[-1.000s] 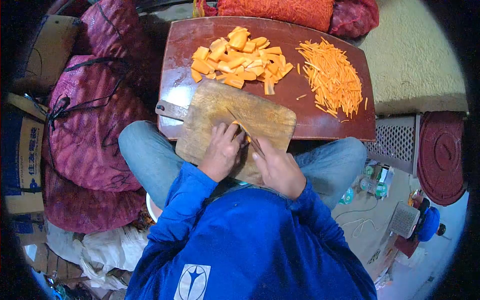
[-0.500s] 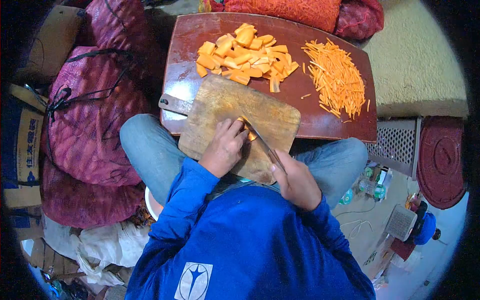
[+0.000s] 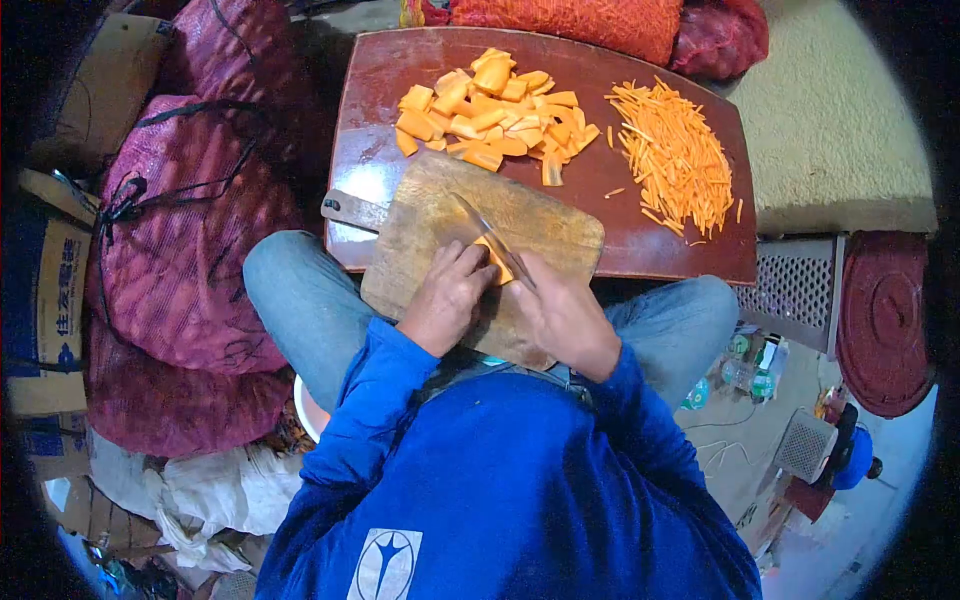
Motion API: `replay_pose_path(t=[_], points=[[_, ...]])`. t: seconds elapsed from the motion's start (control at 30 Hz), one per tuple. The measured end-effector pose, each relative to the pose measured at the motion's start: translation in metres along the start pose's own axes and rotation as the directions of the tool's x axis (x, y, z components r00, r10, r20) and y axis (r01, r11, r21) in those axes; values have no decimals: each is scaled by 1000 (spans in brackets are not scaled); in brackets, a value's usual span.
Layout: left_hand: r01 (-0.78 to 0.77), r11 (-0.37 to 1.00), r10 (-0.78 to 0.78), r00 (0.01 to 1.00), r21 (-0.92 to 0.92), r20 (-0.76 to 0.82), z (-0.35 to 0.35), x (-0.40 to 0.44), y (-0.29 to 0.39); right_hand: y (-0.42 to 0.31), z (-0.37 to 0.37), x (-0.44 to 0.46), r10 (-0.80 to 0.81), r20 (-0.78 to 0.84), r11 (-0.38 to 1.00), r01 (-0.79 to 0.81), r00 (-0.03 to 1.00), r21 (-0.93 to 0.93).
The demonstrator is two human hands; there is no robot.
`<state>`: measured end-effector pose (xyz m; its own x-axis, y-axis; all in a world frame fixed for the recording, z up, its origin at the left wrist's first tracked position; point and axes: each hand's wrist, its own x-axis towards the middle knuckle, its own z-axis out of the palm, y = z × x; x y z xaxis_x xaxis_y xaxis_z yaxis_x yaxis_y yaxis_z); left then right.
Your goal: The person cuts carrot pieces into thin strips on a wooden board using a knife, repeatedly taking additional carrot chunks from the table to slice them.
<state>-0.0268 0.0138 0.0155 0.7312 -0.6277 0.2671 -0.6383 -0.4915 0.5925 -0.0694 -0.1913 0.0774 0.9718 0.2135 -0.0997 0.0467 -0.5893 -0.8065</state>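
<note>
My left hand (image 3: 447,300) presses a small carrot piece (image 3: 501,263) onto the wooden cutting board (image 3: 550,232), fingers bent and closed over its left side. In my right hand (image 3: 568,322) is a knife (image 3: 476,219), held by its handle, which the fingers mostly cover. Its blade slants across the board toward the far left, along the right side of the carrot piece. Whether the edge is in the carrot, I cannot tell. Beyond the board lies a pile of broad carrot slices (image 3: 490,118). To the right is a heap of thin carrot strips (image 3: 680,160).
The dark red low table (image 3: 385,75) supports both piles and the board's far side. A flat grey handle (image 3: 350,210) juts out left of the board. Purple mesh sacks (image 3: 190,250) stand at left, a red mesh sack (image 3: 570,25) behind. My bent knees flank the board.
My right hand has moved forward and left, closer to my left hand. The knife's tip now reaches farther across the board. My left hand stays nearly in place over the carrot piece.
</note>
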Motion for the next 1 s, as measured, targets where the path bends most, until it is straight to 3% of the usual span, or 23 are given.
replay_pose_path(t=[0.03, 0.1, 0.23, 0.3, 0.43, 0.5, 0.7, 0.8, 0.93, 1.0], points=[[-6, 1000, 6, 1000, 10, -16, 1, -1, 0, -5, -6, -8, 0, 10, 1000, 0, 1000, 0], [-3, 1000, 4, 999, 17, -34, 2, -3, 1, -19, -19, -30, 219, 145, 972, -203, 965, -117], [16, 998, -17, 1000, 61, 10, 0, 0, 0, -22, -21, -52, 178, 144, 980, -162, 973, -118], [-4, 997, 4, 1000, 72, 10, 0, 1, -1, -27, -14, -49, 269, 126, 959, -253, 955, -130], [-38, 998, 40, 998, 47, -47, 1, 2, 0, -14, 9, -10, 246, 116, 963, -229, 962, -143], [-56, 997, 60, 995, 52, -75, -1, 2, 1, -4, 16, 6, 46, 78, 989, -34, 996, -142], [-14, 998, 19, 996, 65, -83, 5, -4, -3, -18, -11, -33, 123, 106, 988, -112, 987, -109], [3, 996, -2, 1000, 86, -12, 2, -1, -2, -12, -11, -55, 161, 143, 979, -139, 977, -152], [-32, 997, 37, 998, 72, -58, 3, 1, -2, -10, 4, -39, 118, 85, 988, -108, 989, -114], [-44, 996, 51, 995, 78, -83, 5, 0, -2, -15, 4, -13, 205, 137, 974, -188, 969, -126]])
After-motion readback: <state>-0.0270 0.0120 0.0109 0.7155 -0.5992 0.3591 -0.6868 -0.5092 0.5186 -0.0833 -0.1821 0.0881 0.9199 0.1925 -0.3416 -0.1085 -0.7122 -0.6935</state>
